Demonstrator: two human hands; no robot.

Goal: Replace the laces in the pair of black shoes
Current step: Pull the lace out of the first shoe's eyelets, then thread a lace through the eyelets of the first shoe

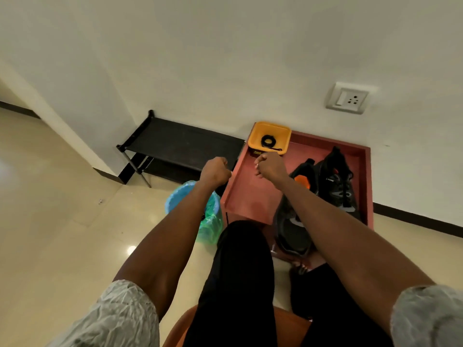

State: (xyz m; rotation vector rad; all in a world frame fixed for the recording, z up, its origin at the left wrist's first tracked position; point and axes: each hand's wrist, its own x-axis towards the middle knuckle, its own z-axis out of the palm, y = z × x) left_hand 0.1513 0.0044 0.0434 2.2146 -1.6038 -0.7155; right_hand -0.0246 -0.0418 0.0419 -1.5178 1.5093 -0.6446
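White wall and glossy tile floor; red tray (250, 194) is the landmark. Black shoes (323, 196) lie inside it at its right side, yellow bowl (269, 132) with a coiled black lace (268, 141) at its far corner. Likely setup step; next move calls for reaching that lace. Left hand (216, 171) fisted just left of the tray, nothing visible in it. Right hand (269, 166) curled over the tray near the bowl; contents unclear.

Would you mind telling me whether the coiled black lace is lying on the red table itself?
No, the lace lies inside the yellow tray, which sits at the far left corner of the red table.
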